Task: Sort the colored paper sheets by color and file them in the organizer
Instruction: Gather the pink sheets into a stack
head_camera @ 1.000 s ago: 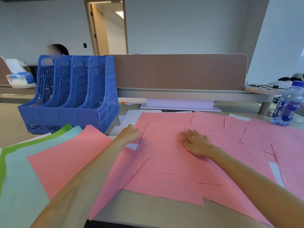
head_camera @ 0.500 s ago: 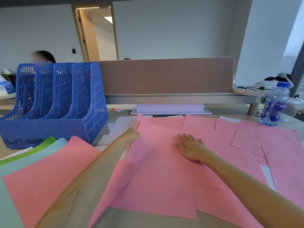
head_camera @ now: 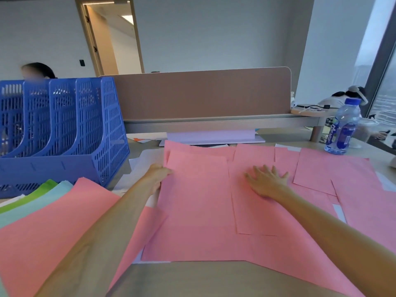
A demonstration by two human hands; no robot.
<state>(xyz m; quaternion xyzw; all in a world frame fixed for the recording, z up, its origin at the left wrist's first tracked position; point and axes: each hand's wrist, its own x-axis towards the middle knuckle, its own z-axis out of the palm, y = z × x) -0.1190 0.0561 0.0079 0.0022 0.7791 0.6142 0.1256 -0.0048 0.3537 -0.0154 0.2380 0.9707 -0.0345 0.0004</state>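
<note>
Your left hand (head_camera: 157, 175) grips pink sheet (head_camera: 197, 200) by left edge; your right hand (head_camera: 266, 182), fingers spread flat, presses neighbouring pink sheets (head_camera: 248, 215) on worktop (head_camera: 192, 279), blue organizer (head_camera: 64, 133) at left.

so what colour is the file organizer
The organizer is blue, seen best in the head view.

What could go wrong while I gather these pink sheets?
The left hand grips an edge of overlapping pink sheets while the right hand presses them flat, so pulling could crease one. White paper under that edge might get gathered in. The water bottle stands beside the far sheets and could tip.
</note>
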